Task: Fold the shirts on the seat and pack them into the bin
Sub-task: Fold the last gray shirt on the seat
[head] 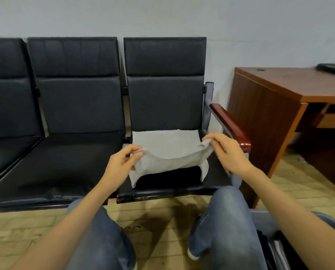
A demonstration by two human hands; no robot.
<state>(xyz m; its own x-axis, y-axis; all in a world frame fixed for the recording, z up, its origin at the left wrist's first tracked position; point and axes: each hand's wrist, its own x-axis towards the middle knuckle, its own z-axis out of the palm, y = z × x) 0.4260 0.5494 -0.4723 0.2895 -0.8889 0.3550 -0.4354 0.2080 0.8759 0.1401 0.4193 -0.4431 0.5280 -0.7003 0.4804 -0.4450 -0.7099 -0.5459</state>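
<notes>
A light grey shirt (pixel 166 147) lies partly folded on the rightmost black seat (pixel 215 176) of the bench. My left hand (pixel 121 162) pinches its near left corner and my right hand (pixel 227 151) pinches its near right corner. Both lift the near edge off the cushion, so the cloth sags between them while its far part rests flat against the backrest. A grey bin (pixel 267 225) shows at the lower right beside my right knee, with dark and white items inside it, mostly hidden by my arm.
A red-brown armrest (pixel 230 125) flanks the seat on the right. A wooden desk (pixel 279 98) stands further right, with a dark object (pixel 334 69) on top. Two more black seats (pixel 65 152) extend left. My knees in jeans (pixel 225 221) are above the tiled floor.
</notes>
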